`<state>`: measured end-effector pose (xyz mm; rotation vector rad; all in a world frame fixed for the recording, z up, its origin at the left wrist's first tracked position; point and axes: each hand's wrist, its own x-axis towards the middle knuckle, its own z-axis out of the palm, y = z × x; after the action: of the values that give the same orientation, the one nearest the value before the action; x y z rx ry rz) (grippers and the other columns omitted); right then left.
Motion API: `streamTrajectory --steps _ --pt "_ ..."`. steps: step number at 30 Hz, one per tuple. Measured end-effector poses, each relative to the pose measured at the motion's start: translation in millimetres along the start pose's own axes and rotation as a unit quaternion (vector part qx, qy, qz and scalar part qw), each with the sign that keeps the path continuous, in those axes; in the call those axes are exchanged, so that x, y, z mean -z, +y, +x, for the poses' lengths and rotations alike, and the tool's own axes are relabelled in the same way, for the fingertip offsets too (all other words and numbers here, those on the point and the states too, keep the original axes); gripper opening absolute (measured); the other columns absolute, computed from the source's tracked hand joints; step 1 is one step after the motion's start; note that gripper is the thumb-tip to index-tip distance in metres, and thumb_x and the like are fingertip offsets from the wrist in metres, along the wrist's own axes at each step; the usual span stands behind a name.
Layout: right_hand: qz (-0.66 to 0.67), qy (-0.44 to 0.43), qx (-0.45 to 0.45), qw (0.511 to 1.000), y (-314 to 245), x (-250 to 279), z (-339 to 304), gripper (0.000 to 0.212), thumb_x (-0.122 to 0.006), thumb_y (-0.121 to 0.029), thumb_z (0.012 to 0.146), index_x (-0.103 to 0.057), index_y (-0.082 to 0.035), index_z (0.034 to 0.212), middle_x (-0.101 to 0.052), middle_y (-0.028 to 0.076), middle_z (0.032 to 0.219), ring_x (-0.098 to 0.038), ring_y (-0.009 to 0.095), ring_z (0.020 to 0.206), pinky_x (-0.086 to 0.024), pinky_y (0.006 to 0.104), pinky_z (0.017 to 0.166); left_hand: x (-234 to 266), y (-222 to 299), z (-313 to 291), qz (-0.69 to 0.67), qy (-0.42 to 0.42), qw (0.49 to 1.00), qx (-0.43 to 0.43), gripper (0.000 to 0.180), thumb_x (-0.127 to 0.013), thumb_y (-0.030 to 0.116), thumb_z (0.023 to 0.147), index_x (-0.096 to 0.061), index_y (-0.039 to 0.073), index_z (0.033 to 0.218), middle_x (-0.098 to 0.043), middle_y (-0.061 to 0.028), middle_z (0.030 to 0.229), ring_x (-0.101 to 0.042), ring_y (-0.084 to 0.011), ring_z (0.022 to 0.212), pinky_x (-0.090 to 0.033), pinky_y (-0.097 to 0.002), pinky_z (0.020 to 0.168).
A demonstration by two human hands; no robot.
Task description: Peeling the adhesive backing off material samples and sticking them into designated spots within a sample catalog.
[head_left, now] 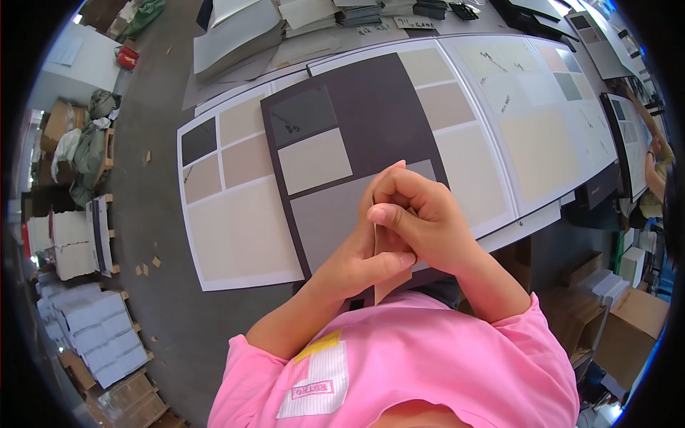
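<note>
In front of my chest both hands meet over a thin beige sheet (389,288), held nearly edge-on. My left hand (365,246) is closed around it from the left, its thumb lying across the sheet's lower part. From the right, my right hand (426,214) curls with thumb and forefinger pinching at the sheet's upper edge. Part of the sheet is hidden by the fingers. Beneath the hands lies a dark sample board (385,107) bearing a charcoal swatch (300,115), a light beige swatch (315,161) and a large grey swatch (325,221).
White sample boards with pale swatches (239,239) extend under the dark board, and another open board (539,146) lies to the right. Paper stacks (239,43) line the table's back. Pallets with white stacks (93,332) stand left; cardboard boxes (631,324) stand right. Another person's arm (653,175) shows far right.
</note>
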<state>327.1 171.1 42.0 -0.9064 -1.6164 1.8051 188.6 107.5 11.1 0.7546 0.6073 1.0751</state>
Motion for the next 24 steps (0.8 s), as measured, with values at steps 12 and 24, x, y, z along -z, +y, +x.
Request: streamTrajectory --steps 12,24 --pt "0.004 0.017 0.004 1.000 4.2 1.4 0.4 0.011 -0.060 -0.004 0.097 -0.054 -0.003 0.088 -0.055 -0.001 0.071 -0.049 0.004 0.061 -0.039 0.0206 0.053 -2.4 1.0 0.5 -0.001 0.022 0.999 0.024 0.098 -0.058 0.003 0.077 -0.003 0.008 0.158 -0.026 -0.0063 0.149 -0.027 -0.0193 0.142 -0.026 -0.0346 0.113" --pt "0.006 0.019 0.007 1.000 4.1 0.8 1.6 0.010 -0.060 -0.003 0.096 -0.054 -0.003 0.088 -0.056 -0.001 0.072 -0.049 0.004 0.062 -0.040 0.0206 0.055 1.1 -1.5 0.1 0.018 0.023 1.000 0.008 0.098 -0.060 0.008 0.076 -0.006 0.008 0.158 -0.026 -0.0068 0.149 -0.026 -0.0194 0.143 -0.025 -0.0367 0.114"
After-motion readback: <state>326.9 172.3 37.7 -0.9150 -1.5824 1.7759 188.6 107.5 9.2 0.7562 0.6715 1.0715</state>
